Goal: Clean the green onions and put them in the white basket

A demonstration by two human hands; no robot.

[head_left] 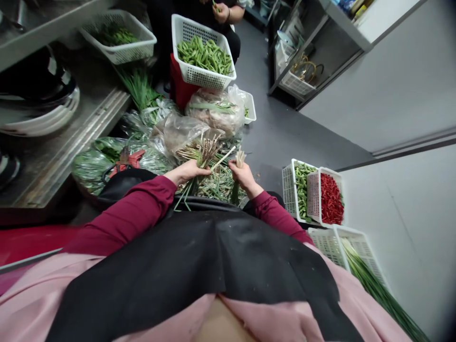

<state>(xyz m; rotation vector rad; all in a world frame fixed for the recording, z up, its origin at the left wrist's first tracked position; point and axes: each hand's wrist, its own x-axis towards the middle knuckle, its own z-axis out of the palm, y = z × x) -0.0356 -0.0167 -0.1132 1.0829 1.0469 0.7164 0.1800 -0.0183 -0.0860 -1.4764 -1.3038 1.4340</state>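
My left hand [188, 172] is closed around a bunch of thin spring onions [206, 153], brown root ends upward and green leaves hanging below. A single pale stalk [223, 159] slants from that hand toward the right. My right hand [244, 177] grips a smaller bunch of spring onions [240, 157] with clean white ends at the top. The two hands are a short way apart over my lap. Beneath them lies a heap of green and straw-coloured trimmings [215, 185].
Plastic bags [213, 111] and a red-handled tool [126, 160] lie ahead and left. Beyond stands a white basket of green peppers [204, 54], near another person's hand [221, 13]. At right are baskets of red chillies [332, 198] and long green onions [377, 280]. A metal shelf [81, 142] borders the left.
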